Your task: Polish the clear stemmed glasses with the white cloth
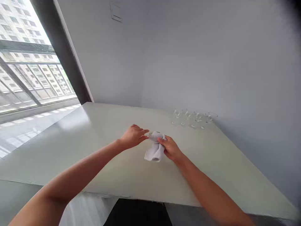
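In front of me, a clear glass [150, 135] lies sideways above the table, mostly covered by a white cloth [155, 150]. My left hand [133, 137] pinches the glass's uncovered left end between thumb and fingers. My right hand [171, 147] grips the white cloth, its thumb pressed on top where the fabric wraps the glass. A loose part of the cloth hangs below. Which end of the glass my left fingers hold is too small to tell.
Several clear stemmed glasses [188, 119] stand in a group at the back right of the pale table [113, 175], near the grey wall [199, 62]. A window [30, 75] with a dark frame is at the left. The table's front edge runs close to my body.
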`<state>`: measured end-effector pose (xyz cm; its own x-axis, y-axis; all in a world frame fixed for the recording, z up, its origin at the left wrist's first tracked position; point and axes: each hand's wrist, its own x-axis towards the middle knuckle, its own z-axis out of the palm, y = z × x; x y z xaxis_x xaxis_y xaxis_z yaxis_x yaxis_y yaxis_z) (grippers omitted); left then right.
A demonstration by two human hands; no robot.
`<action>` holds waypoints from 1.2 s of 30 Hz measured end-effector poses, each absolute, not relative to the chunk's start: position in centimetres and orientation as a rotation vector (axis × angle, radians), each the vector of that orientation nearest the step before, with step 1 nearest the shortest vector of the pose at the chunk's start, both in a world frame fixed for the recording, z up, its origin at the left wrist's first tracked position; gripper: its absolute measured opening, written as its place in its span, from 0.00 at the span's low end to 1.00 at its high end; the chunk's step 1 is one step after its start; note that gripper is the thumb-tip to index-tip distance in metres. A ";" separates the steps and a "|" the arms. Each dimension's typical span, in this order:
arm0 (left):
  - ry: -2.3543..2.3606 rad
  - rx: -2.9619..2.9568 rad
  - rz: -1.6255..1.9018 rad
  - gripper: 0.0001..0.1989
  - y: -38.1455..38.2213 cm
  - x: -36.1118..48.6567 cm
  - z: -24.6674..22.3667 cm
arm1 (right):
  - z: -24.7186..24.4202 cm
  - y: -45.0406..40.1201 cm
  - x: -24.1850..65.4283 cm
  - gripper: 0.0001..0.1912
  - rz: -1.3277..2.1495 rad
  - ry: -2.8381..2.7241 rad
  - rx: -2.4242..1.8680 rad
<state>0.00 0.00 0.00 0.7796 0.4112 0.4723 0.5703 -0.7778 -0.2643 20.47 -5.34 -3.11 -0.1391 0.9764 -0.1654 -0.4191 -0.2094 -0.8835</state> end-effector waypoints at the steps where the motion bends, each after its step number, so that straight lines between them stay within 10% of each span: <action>1: -0.673 -2.536 -0.559 0.13 -0.2 -0.1 0.2 | -2.8 -5.4 20.4 0.15 1.621 -0.789 -0.932; 15: -1.388 -3.653 -0.390 0.20 0.3 -1.4 0.7 | -0.9 -7.1 21.7 0.13 1.446 -1.465 -0.974; 25: -0.653 -2.485 -0.848 0.12 4.0 1.5 0.9 | 0.4 -1.8 21.2 0.14 1.584 -0.773 -0.858; 36: -1.077 -3.400 -0.921 0.21 6.5 2.1 1.7 | 6.3 0.3 23.9 0.11 1.133 -1.881 -1.087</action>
